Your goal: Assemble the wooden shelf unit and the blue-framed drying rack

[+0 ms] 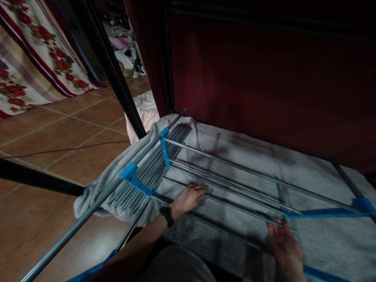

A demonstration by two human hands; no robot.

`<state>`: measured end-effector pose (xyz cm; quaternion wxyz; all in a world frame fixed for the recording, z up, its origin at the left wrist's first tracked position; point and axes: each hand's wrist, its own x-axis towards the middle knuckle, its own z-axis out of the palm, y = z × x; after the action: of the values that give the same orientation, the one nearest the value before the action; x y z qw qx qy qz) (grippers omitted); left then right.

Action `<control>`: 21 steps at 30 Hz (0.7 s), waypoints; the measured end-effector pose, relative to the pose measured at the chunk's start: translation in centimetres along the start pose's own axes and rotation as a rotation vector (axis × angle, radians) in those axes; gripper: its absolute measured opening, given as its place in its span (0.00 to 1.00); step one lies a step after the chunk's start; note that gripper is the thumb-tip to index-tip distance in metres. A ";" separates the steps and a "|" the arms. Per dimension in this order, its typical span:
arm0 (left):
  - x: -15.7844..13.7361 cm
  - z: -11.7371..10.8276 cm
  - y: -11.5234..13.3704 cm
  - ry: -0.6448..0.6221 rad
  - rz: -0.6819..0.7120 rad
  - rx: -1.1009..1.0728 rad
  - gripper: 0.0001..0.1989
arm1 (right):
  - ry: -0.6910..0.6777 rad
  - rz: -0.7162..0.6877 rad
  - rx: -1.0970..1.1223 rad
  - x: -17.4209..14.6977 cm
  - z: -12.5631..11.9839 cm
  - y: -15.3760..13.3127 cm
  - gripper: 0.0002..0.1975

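My left hand (190, 197), a dark band at its wrist, is closed over a thin grey metal rod (235, 206) near its left part. The fingers of my right hand (283, 239) curl around the same rod close to its right end. This rod slants across a partly assembled rack, its left end apart from the blue plastic bracket (165, 150). More thin rods (223, 181) run behind it, starting at that bracket. A second blue bracket (136, 183) sits on the long grey side tube (85, 221). At right, a blue arm (331, 213) joins another joint.
Several loose grey rods (141, 176) lie side by side on the grey blanket (337, 243) at left. A dark red panel (249, 82) rises behind. Black posts (117, 78) stand at left, beyond them tiled floor (58, 135), a cable (76, 147) and a floral curtain (38, 58).
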<state>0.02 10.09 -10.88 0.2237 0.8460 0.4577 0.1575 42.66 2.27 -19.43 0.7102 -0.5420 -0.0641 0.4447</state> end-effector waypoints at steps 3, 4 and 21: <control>0.1 -0.2 0.1 0.000 0.008 0.001 0.10 | 0.041 0.041 0.034 -0.3 0.4 -0.3 0.09; 0.1 -0.2 0.1 0.001 0.009 0.003 0.09 | 0.043 0.042 0.031 -0.4 0.6 -0.4 0.10; -0.1 -0.1 0.1 0.035 -0.007 0.011 0.09 | -0.040 0.010 0.070 -1.8 1.8 -0.8 0.11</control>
<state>-0.02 10.00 -10.69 0.2115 0.8427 0.4654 0.1687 40.97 2.30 -17.34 0.7251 -0.5081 -0.0599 0.4609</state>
